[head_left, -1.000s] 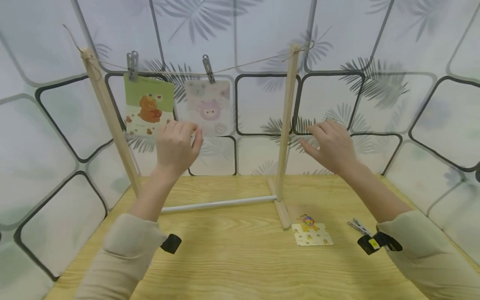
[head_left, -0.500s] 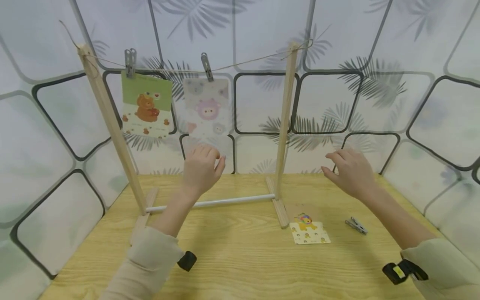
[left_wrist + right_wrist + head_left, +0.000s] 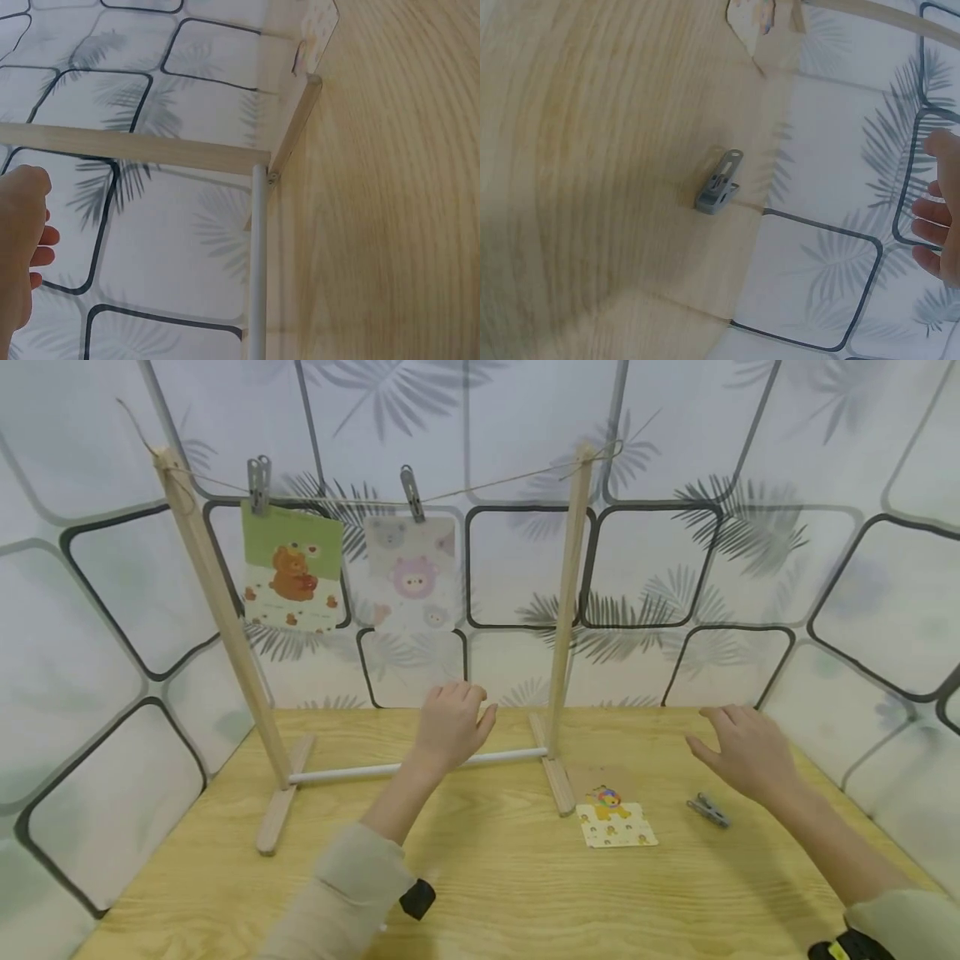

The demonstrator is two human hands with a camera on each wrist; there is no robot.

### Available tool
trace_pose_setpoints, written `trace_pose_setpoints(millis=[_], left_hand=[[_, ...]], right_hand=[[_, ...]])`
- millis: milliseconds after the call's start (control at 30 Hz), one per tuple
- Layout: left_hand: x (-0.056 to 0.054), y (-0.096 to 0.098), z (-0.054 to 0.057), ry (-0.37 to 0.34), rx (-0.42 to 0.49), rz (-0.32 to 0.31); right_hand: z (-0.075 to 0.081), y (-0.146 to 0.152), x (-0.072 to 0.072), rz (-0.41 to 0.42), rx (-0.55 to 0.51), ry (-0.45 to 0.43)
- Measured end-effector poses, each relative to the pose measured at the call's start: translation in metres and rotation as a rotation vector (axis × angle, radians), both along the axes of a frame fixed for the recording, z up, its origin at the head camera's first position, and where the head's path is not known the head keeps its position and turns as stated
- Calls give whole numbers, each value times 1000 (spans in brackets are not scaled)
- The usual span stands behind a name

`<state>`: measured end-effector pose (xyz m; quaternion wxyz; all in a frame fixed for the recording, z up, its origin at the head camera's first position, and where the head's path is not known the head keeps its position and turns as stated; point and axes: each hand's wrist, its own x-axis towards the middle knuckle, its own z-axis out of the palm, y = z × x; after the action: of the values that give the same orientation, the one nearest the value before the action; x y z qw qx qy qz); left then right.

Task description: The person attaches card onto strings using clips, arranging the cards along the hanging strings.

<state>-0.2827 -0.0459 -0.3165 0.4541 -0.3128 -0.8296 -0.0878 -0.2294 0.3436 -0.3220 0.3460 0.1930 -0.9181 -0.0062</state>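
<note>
My left hand (image 3: 453, 722) hovers over the table in front of the rack's white bottom bar (image 3: 337, 772), fingers loosely bent and holding nothing. Off to the right, my right hand (image 3: 750, 752) hangs in the air with relaxed fingers, above and to the right of a grey clothespin (image 3: 708, 810). That clothespin (image 3: 718, 184) lies on the wood in the right wrist view. Left of it lies a card with a yellow lion pattern (image 3: 618, 828). Up on the string, a green bear card (image 3: 292, 568) and a pale card with a pink animal (image 3: 411, 575) hang from clothespins.
The wooden rack has a left post (image 3: 217, 610), a right post (image 3: 570, 602) and a thin string (image 3: 495, 483) tied between them. Its feet, such as the right foot (image 3: 557, 781), stand on the wood-grain table (image 3: 480, 893). A patterned curtain (image 3: 750, 668) encloses the back and sides.
Both hands have come down and moved to the right, the left one away from the hanging cards. The cards still hang, and the lion card and loose clothespin have stayed put.
</note>
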Motion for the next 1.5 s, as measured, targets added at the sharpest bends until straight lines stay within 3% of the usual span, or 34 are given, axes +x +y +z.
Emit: trace_pose_setpoints(millis=[67,433,700,900,1300,1500], left_hand=[[1,9,-5,-21,-21,1],[8,53,-28,-148,-196,63],[6,79,-42,-297,-283,80],[5,95,-53,-363,-356,86],[4,121,-67,-638,-358,91],[-2,131,-84,-652,-355,77]], right_hand=[[-7,5,0,-17,9,-8],[-34,17,9,-139,-8,-237],[-50,19,14,-173,-42,-326],[-61,23,14,-205,-53,-415],[-72,23,11,-215,-61,-505],[-78,22,14,-220,-48,-528]])
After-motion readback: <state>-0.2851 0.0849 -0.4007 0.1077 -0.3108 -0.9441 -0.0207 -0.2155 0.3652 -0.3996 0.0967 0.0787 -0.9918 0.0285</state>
